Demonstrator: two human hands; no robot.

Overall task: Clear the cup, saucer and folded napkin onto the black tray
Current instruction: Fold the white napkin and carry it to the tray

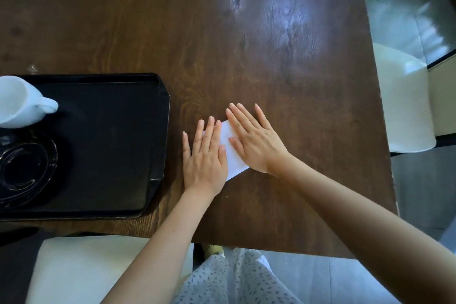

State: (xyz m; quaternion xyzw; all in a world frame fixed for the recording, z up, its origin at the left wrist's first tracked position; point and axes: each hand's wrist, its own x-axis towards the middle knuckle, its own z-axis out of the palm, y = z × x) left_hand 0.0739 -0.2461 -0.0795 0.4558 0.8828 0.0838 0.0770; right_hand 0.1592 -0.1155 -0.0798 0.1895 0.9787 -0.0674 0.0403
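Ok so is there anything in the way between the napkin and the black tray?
Nothing visible. The napkin lies under both flat hands, and only bare table separates it from the black tray. The tray's right half is free; cup and saucer sit at its left.

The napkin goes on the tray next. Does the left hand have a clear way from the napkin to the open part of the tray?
Probably yes: left hand lies flat on the napkin, beside the black tray, with bare tabletop between.

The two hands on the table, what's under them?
A white folded napkin lies flat on the wooden table, pressed by the left hand and right hand. Only its middle strip shows; its sides are covered.
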